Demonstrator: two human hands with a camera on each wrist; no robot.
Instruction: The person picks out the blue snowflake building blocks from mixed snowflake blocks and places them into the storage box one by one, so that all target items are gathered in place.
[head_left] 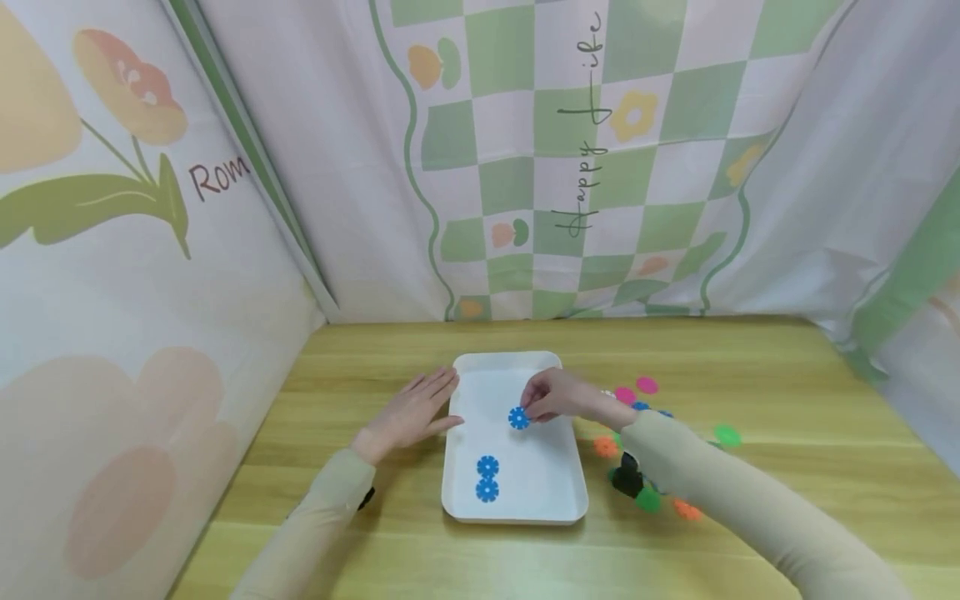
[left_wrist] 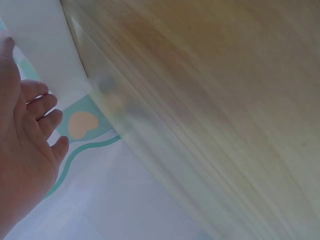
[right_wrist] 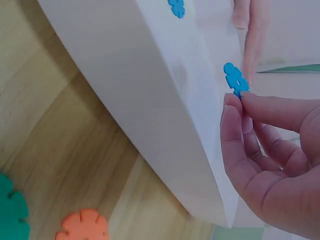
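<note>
A white tray (head_left: 517, 503) lies lengthwise on the wooden table. Over its right half, my right hand (head_left: 557, 395) pinches a blue notched disc (head_left: 518, 418) between thumb and fingertips; the right wrist view shows this blue disc (right_wrist: 235, 79) tilted at the fingertips. Two more blue notched discs (head_left: 487, 478) lie in the tray's near left part, one right behind the other. My left hand (head_left: 414, 410) rests at the tray's left edge, fingers extended and thumb at the rim. In the left wrist view the left hand (left_wrist: 30, 130) shows its palm side with fingers slightly bent.
Right of the tray, partly under my right forearm, several loose notched discs are scattered: pink (head_left: 647, 385), orange (head_left: 606, 447) and green (head_left: 727, 435) among them. A patterned curtain (head_left: 555, 167) hangs behind the table (head_left: 375, 350), and a printed cloth (head_left: 150, 333) hangs on the left.
</note>
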